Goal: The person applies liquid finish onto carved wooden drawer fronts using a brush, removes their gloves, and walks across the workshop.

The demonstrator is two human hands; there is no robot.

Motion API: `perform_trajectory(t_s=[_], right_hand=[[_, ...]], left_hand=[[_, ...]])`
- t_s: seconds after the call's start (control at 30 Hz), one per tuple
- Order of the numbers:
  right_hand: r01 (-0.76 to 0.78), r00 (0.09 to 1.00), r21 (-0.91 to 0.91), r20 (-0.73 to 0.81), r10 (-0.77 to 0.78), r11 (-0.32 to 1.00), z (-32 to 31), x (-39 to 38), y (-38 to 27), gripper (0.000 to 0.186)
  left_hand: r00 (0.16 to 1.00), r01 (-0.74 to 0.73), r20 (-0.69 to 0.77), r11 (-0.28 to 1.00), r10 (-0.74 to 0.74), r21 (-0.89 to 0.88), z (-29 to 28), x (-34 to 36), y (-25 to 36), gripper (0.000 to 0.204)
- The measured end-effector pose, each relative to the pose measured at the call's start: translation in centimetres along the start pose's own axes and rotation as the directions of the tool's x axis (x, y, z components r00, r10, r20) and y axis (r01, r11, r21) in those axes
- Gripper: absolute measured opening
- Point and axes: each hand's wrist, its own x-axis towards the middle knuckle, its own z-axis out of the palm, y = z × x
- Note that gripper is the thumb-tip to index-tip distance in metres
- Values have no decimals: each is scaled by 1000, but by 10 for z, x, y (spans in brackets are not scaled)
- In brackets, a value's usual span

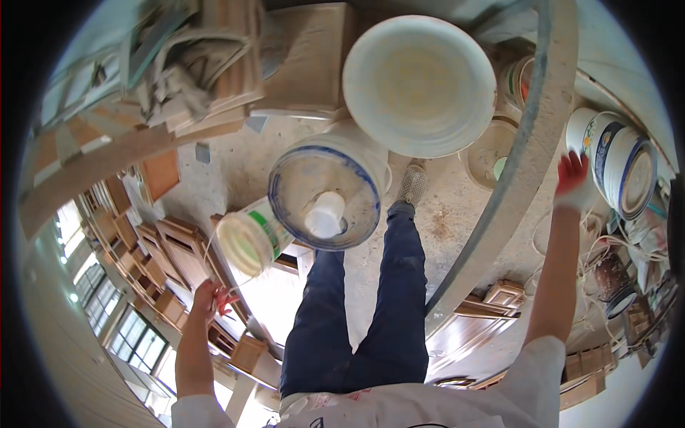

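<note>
My left hand (212, 298), with red on the fingers, is closed on the thin handle of a small white bucket (247, 246) with a green label; pale contents show inside it. My right hand (573, 184), in a white glove with red fingers, is stretched out to the right with its fingers extended. It is nearest to a stack of white buckets (612, 160) with blue bands, and whether it touches them is unclear. Before my legs stands a blue-rimmed white bucket (325, 167) with a white cup-like piece (327, 215) on its top.
A large pale basin (419, 85) stands ahead, beside a cardboard-brown box (307, 60). A curved grey beam (492, 221) crosses the right side. Loose pale cord (592, 246) and a dark, stained can (615, 282) lie at far right. Wooden panels (189, 250) are at left.
</note>
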Motion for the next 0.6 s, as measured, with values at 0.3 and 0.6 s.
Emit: perform_trajectory(t_s=[0.3,0.6], right_hand=[[-105,945,-636,174,275,765,179,-421,34,36],[-18,936,-848,171,306,529,129,-502,142,36]], left_hand=[[976,-131,155,983,150,-131,45,113,-32,17],[982,-130,134,991,130,-15,39,63,26,21]])
